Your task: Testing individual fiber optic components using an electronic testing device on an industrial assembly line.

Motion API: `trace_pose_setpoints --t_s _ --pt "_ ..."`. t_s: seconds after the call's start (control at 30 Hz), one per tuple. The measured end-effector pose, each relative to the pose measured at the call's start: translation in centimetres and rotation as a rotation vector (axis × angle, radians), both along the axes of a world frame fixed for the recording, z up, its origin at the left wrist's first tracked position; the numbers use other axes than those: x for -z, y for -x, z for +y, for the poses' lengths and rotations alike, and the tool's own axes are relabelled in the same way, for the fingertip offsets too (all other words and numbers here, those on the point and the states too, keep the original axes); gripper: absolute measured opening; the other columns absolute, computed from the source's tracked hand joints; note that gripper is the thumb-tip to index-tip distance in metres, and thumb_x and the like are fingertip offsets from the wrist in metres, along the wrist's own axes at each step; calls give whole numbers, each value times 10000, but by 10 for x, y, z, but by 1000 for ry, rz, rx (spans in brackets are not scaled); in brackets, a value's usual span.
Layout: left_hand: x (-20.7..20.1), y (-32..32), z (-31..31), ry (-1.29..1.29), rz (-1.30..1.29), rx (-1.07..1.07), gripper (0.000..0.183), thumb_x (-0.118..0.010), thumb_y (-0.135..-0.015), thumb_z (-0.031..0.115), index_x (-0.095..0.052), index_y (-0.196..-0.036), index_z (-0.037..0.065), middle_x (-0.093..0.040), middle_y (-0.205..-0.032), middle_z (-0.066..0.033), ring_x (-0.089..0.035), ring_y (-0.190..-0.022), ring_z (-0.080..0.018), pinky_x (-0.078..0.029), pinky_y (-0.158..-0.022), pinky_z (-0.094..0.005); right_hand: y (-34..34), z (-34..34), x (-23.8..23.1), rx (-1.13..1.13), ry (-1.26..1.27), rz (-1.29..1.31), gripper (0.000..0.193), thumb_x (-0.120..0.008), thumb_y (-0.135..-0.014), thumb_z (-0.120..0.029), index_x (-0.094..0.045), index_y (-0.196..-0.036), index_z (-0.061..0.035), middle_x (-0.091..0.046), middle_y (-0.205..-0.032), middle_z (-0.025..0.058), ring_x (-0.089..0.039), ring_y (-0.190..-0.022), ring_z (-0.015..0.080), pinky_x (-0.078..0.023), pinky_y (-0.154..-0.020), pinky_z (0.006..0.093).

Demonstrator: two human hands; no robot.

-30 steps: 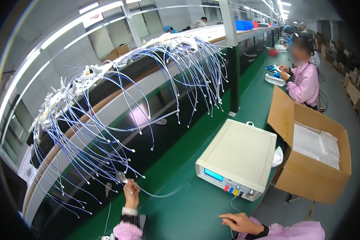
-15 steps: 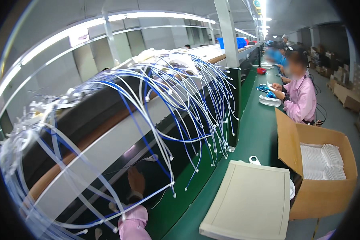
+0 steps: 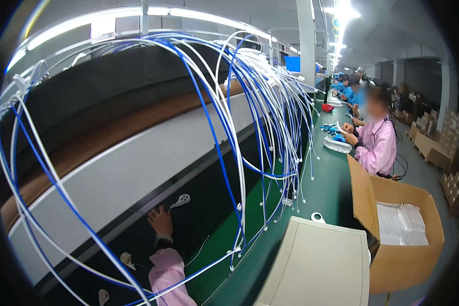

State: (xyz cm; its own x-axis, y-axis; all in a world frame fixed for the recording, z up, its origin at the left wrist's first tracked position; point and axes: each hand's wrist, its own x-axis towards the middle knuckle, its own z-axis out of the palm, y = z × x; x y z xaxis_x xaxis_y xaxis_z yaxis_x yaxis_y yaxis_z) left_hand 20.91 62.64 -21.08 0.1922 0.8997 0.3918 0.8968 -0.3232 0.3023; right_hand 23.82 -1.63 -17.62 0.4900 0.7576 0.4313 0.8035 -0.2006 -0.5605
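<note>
Many cables (image 3: 292,148) hang between the left hand (image 3: 161,223) and beige case (image 3: 319,265).

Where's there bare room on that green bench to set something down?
The green bench is bare between the hanging cables and the flap of the cardboard box, short of the curved white pieces. A narrower strip runs left of the beige case. Crowded: where the cables droop, and beside the left hand, near a white piece.
</note>
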Motion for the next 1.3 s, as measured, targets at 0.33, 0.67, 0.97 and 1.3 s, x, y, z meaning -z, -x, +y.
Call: trace_pose_setpoints --t_s 0.33,0.67,0.97,1.3 --pt "-79 62 -49 -300 196 245 147 -468 -869 139 -555 -950 52 -606 -623 -191 -624 -611 -398 -491 -651 -511 22 -34 -55 -213 84 147 225 -647 -757 -51 -619 -980 -42 -560 -618 103 -555 -519 269 -426 -480 377" --pt "-78 346 -315 144 495 -210 310 -606 -851 309 -520 -943 25 -592 -970 -167 -612 -896 -358 -513 -637 -470 9 -45 -36 -326 -31 63 201 -617 -779 -9 -634 -979 10 -640 -738 154 -615 -577 283 -503 -517 349" --pt "-61 338 -328 156 405 -342 298 -607 -734 123 -482 -971 -7 -640 -803 -167 -619 -825 -369 -524 -682 -456 19 -46 -47 -317 -136 159 144 -608 -795 -15 -649 -933 -27 -620 -682 149 -588 -554 310 -476 -523 386" --pt "-152 370 -427 434 -146 40 192 -476 -863 125 -589 -832 -27 -618 -778 -221 -609 -697 -337 -463 -645 -411 18 -48 -42 -291 -154 176 120 -612 -800 -50 -657 -908 -79 -582 -611 137 -562 -527 305 -451 -501 391"
